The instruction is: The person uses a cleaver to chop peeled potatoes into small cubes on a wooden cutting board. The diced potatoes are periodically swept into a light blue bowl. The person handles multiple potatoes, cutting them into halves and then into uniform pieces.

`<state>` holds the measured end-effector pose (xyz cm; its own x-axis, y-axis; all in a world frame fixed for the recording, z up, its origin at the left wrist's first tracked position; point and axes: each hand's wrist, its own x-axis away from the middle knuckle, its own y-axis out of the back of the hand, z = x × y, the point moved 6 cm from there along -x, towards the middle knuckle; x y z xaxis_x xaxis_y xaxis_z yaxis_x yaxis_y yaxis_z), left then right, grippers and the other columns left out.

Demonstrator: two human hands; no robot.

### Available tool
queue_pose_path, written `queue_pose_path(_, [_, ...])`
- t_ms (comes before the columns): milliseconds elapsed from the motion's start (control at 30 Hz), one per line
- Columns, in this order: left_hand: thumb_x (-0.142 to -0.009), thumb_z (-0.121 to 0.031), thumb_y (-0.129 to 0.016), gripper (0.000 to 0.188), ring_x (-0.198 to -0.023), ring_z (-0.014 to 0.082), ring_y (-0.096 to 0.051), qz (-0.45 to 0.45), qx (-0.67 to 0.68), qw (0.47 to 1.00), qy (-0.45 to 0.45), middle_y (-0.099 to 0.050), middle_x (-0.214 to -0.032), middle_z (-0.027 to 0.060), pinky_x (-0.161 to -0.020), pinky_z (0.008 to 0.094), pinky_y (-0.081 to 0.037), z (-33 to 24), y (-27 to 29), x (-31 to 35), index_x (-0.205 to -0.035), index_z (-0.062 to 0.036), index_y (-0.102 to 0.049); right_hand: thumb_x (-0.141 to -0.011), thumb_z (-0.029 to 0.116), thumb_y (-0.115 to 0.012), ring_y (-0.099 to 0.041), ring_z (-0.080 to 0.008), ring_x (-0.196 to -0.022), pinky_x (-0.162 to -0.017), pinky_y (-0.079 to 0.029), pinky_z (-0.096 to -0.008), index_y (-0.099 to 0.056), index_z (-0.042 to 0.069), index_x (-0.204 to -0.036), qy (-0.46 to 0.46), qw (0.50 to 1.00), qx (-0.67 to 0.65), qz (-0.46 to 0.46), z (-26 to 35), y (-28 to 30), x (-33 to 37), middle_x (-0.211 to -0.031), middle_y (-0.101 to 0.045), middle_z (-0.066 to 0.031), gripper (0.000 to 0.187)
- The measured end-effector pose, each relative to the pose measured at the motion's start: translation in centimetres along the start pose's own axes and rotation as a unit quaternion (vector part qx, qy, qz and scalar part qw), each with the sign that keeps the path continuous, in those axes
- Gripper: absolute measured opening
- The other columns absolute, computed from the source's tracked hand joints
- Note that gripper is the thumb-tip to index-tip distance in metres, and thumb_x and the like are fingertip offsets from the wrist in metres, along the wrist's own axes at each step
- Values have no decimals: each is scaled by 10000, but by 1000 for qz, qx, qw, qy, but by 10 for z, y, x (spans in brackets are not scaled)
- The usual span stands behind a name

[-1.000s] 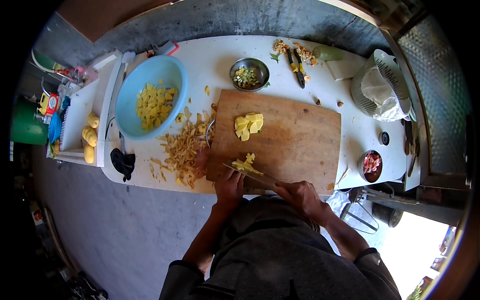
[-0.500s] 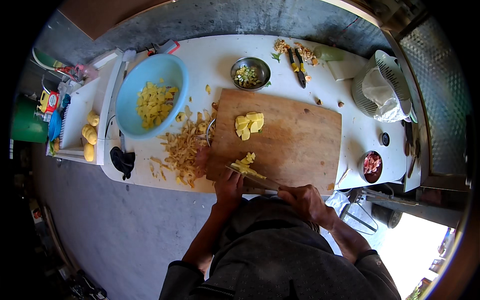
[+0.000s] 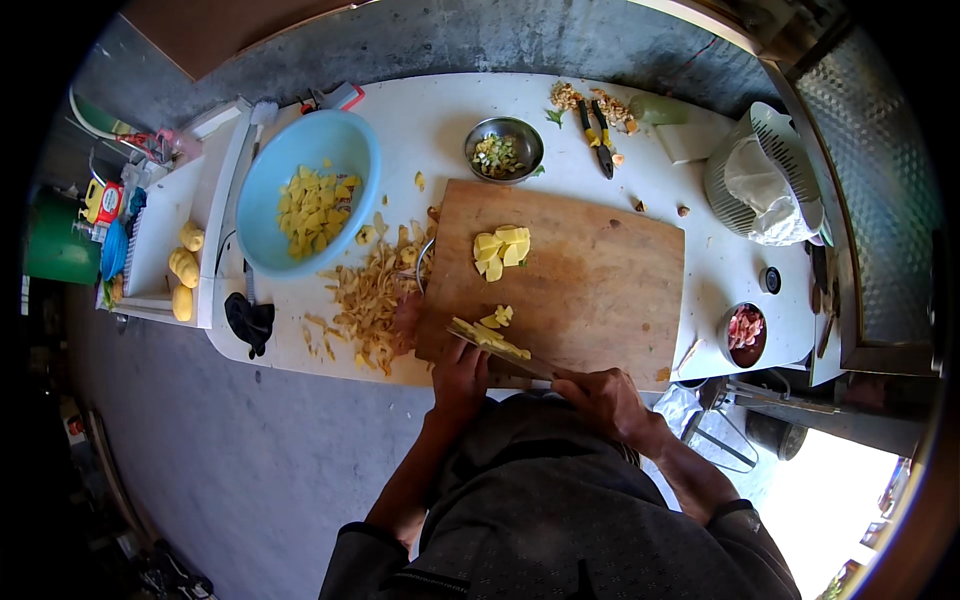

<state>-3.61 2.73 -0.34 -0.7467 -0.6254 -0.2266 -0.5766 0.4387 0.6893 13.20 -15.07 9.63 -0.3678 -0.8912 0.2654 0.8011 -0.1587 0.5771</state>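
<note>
My right hand [image 3: 606, 400] is closed round the handle of a kitchen knife [image 3: 538, 370], whose blade points left over the near edge of the wooden cutting board [image 3: 600, 270]. My left hand [image 3: 460, 378] has its fingers bent together against the blade's left end; whatever they grip is hidden. Pale yellow potato slices [image 3: 490, 342] lie along the blade, with small potato pieces [image 3: 497, 317] just beyond. Farther up the board sits a pile of potato chunks [image 3: 501, 251]. A blue basin [image 3: 365, 210] at the left holds more cut potato [image 3: 315, 210].
Potato peelings [image 3: 375, 300] spread left of the board. Behind it stands a metal bowl [image 3: 503, 177] of chopped greens, with pliers [image 3: 601, 145] farther right. A bowl of meat [image 3: 745, 328] and a plastic basket [image 3: 740, 180] are at the right. Whole potatoes [image 3: 184, 267] rest on the left ledge.
The knife's blade tip has shifted slightly up and left, with the potato slices still along it. Both hands stay in nearly the same place, and the whole view has moved a little.
</note>
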Motion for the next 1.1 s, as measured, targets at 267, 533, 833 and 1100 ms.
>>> queue_pose_path(267, [-936, -45, -702, 147, -1088, 414, -684, -21, 26, 999, -12, -694, -1173, 168, -886, 498, -587, -12, 6, -7, -1072, -12, -744, -1110, 372, -640, -723, -448, -766, -683, -567, -495, -778, 65, -1094, 11, 1000, 25, -7, -5, -7, -4, -841, -746, -228, 337])
queue_pose_path(533, [-950, -54, -690, 299, -1175, 416, -665, 9, -20, 1000, 1, -676, -1293, 164, -943, 494, -576, -6, 2, 1, -1247, -32, -718, -1105, 431, -632, -746, -462, -817, -714, -606, -517, -822, 102, -1124, -29, 997, 67, 2, -15, -17, -18, -877, -778, -206, 380])
queue_pose_path(833, [-999, -48, -656, 338, -1272, 430, -629, 1, 24, 1000, 4, -646, -1366, 206, -1062, 479, -534, 2, -9, -24, -1330, 10, -684, -1127, 449, -601, -727, -490, -782, -639, -579, -513, -814, 59, -1141, -46, 998, 35, -29, -24, 8, -29, -835, -723, -286, 445])
queue_pose_path(1100, [-947, -28, -719, 292, -1184, 427, -674, -26, 13, 999, -26, -691, -1291, 188, -988, 498, -566, 9, -9, -23, -1236, 9, -738, -1128, 342, -630, -702, -461, -668, -594, -552, -494, -794, 27, -1067, 10, 999, 28, -40, -1, 13, -11, -758, -702, -271, 361])
